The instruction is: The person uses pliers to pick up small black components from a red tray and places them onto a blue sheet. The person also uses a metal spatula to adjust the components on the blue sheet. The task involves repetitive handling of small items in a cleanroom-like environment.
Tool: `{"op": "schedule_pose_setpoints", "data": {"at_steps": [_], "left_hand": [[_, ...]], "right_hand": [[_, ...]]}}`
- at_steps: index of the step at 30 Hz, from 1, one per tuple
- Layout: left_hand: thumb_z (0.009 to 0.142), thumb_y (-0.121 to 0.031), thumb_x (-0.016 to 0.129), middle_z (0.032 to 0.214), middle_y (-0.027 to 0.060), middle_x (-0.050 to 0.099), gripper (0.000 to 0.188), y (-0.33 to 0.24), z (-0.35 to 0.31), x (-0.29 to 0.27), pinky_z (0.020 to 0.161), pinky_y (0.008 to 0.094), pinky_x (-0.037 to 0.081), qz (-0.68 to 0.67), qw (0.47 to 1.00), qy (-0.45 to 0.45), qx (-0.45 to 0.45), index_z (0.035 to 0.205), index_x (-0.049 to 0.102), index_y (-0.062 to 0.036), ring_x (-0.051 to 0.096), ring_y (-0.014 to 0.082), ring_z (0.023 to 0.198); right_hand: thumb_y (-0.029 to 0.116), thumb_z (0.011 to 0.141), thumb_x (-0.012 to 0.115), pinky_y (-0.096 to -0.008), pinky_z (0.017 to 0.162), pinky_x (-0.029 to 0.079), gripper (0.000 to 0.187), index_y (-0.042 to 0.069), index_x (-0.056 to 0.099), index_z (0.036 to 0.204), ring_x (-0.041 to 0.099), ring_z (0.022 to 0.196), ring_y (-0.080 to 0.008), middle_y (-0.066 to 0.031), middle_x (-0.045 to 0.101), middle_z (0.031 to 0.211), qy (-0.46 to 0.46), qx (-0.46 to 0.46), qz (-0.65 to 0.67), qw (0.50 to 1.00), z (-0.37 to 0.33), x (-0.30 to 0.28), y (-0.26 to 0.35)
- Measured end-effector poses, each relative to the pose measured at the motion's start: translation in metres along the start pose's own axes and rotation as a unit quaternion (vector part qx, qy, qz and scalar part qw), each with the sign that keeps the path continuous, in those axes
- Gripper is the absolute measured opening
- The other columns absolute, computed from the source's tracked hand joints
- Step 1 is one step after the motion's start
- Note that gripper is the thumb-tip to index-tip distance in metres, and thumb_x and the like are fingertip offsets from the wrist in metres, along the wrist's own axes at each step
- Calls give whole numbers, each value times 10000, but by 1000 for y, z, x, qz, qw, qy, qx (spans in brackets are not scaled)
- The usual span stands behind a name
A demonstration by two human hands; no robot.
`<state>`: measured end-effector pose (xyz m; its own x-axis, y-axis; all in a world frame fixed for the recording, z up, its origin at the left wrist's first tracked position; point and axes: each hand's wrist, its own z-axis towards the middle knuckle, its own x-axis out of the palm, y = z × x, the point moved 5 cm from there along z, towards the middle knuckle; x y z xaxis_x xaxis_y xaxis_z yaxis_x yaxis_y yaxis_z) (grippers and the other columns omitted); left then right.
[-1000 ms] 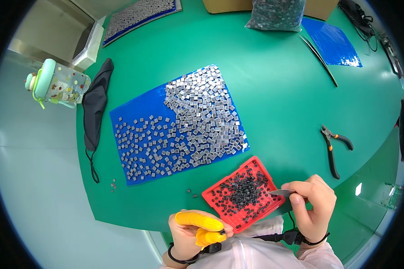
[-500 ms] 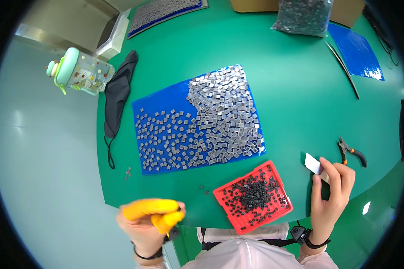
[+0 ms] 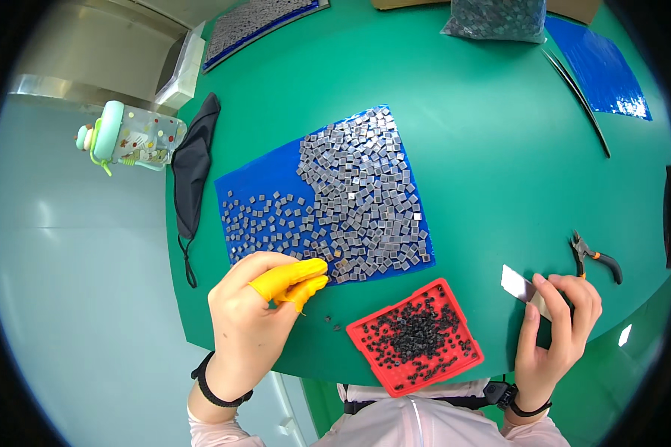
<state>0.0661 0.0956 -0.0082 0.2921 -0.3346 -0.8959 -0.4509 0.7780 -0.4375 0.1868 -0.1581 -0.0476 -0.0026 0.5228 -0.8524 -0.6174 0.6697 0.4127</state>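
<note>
My left hand (image 3: 257, 305), with yellow finger cots on the thumb and forefinger, is closed in a pinch at the near edge of a blue sheet (image 3: 265, 167). Whatever sits between its fingertips is too small to make out. Small grey square pieces (image 3: 369, 201) cover the sheet, dense on the right and scattered on the left. On the right, my right hand (image 3: 563, 320) grips a flat, shiny rectangular blade (image 3: 517, 284) with a pale block-like handle, held just over the table. Between my hands is a red tray (image 3: 466, 363) holding many tiny black parts (image 3: 417, 335).
Cutting pliers (image 3: 595, 257) lie beyond my right hand, with tweezers (image 3: 580, 100) and another blue sheet (image 3: 600, 71) farther back. A bag of small pieces (image 3: 496, 18) stands at the back. A black mask (image 3: 194, 164) and a bottle (image 3: 138, 136) are at the left.
My left hand has moved up and right from the table's front edge to the near edge of the blue sheet. My right hand stays almost in place, still holding the blade.
</note>
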Motion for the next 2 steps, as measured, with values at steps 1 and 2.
{"op": "schedule_pose_setpoints", "data": {"at_steps": [1, 2], "left_hand": [[643, 31, 774, 815, 45, 646, 248, 1, 1, 0, 582, 273, 513, 3, 1000, 1, -11, 876, 730, -42, 629, 196, 693], [639, 16, 783, 822, 45, 650, 261, 2, 1, 2, 586, 268, 518, 7, 1000, 6, -1, 889, 735, -44, 635, 195, 699]], "right_hand": [[12, 728, 629, -425, 891, 395, 299, 51, 665, 1022, 503, 1019, -308, -103, 567, 1036, 0, 0, 1, 1000, -1, 1, -2], [41, 728, 636, -431, 891, 386, 303, 71, 673, 1027, 506, 1008, -301, -100, 567, 1038, 0, 1, 2, 1000, -2, 2, -4]]}}
